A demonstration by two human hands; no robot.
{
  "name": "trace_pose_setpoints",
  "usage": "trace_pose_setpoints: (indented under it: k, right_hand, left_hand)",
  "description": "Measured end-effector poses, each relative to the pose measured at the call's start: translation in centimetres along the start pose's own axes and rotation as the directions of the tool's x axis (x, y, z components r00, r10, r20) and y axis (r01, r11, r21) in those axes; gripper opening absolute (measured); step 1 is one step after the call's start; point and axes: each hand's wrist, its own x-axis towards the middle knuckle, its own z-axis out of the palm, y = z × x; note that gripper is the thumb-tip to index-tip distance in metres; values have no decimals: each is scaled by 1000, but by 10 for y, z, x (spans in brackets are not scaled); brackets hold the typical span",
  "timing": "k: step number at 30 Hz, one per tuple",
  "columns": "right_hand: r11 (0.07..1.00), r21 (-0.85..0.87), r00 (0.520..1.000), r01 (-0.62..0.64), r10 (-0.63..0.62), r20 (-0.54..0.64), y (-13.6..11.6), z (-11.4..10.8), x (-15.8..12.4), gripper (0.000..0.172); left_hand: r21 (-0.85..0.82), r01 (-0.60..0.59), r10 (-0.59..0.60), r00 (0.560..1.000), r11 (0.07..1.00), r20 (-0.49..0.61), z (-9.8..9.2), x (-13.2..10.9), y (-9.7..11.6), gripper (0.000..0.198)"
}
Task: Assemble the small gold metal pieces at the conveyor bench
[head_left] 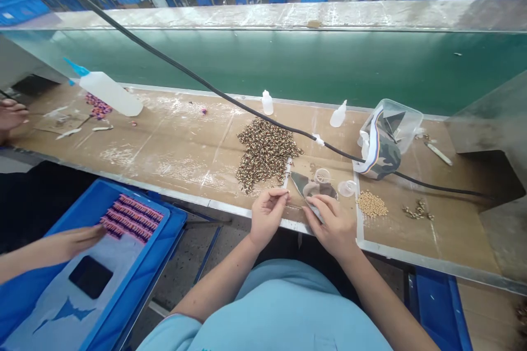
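Pinching something tiny, left fingers (276, 198) sit below a speckled ring heap (265, 153); right fingers (323, 209) grip camouflage fabric (300, 185). Much of that heap remains.

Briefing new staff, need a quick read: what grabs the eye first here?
The heap of leopard-print beads in the middle of the bench stands out first, just above the left hand and the right hand, which grips a camouflage scrap. At lower left, a blue tray holds rows of pink beaded strips. A green belt runs along behind the bench.
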Motion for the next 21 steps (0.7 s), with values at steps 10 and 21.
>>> trace_pose_setpoints:
  k: [10, 21]
  right_hand:
    - [983, -185, 999, -18, 24, 29, -2, 48, 21, 22]
    - [997, 33, 998, -64, 64, 10, 2, 32, 20, 27]
  left_hand:
    - [321, -279, 259, 960, 905, 103, -22, 15, -3, 7]
    - [511, -418, 327, 908, 751, 262, -10, 26, 3, 13]
